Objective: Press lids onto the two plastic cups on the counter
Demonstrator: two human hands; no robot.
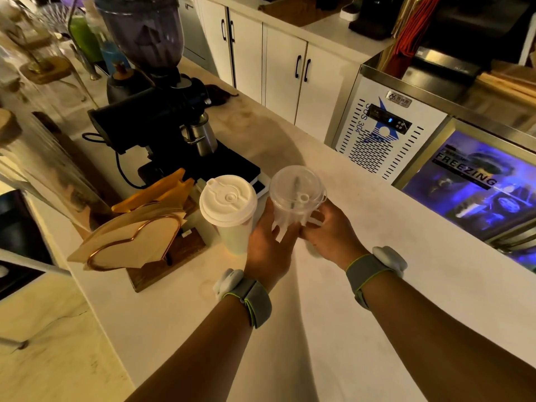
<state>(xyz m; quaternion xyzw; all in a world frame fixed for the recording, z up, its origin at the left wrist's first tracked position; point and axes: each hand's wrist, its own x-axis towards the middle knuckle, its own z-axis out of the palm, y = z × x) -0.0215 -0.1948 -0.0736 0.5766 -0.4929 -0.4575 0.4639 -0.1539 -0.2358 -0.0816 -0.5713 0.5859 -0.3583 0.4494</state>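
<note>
On the pale counter (362,256), two plastic cups stand side by side just in front of the black coffee grinder (162,111). The white cup (233,230) on the grinder's near side already wears a white sip lid (228,200), seated flat on its rim. Just beside it, on the side farther from the grinder's base, the clear cup (293,216) carries a clear domed lid (297,187) that sits on its rim; whether it is fully snapped down cannot be told. Both hands wrap this clear cup: the left hand (271,248) cups its wall from the side nearer the white cup, fingers curled around it, and the right hand (330,236) grips the opposite wall, fingers closed against the plastic. Each wrist bears a grey strap with a white module. Beside the white cup, on the grinder's near left, a wooden stand (171,256) holds paper filters (130,242) behind a copper heart-shaped wire.
</note>
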